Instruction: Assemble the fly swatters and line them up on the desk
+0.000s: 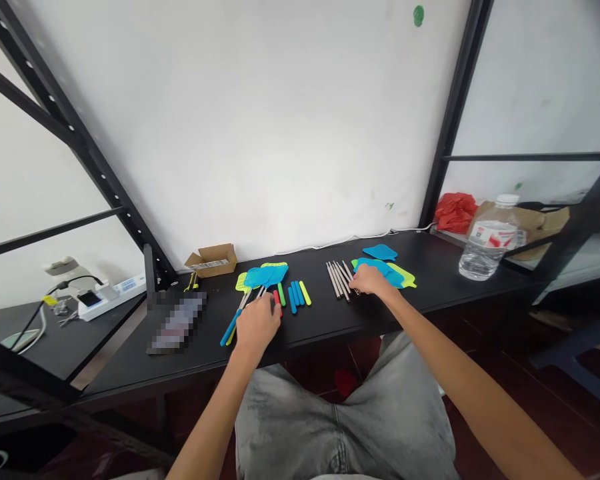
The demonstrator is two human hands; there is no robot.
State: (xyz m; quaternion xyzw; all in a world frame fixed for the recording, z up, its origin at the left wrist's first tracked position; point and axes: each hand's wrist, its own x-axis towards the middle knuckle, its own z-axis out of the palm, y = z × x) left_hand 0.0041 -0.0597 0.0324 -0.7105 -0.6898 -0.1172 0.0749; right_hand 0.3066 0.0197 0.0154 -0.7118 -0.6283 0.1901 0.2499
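Working at a black bench, left hand curled over blue fly swatters, right hand spread across metal rods, either grip impossible to tell.

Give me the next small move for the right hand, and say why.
Probably the right hand should pick out a single metal rod. Its fingers are already at the rods' ends, and the rods lie fanned apart on the black shelf, so one looks easy to separate. The blue fly swatter head lies close by.

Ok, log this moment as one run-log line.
left hand: over blue fly swatter handles | right hand: at metal rods | surface: black shelf
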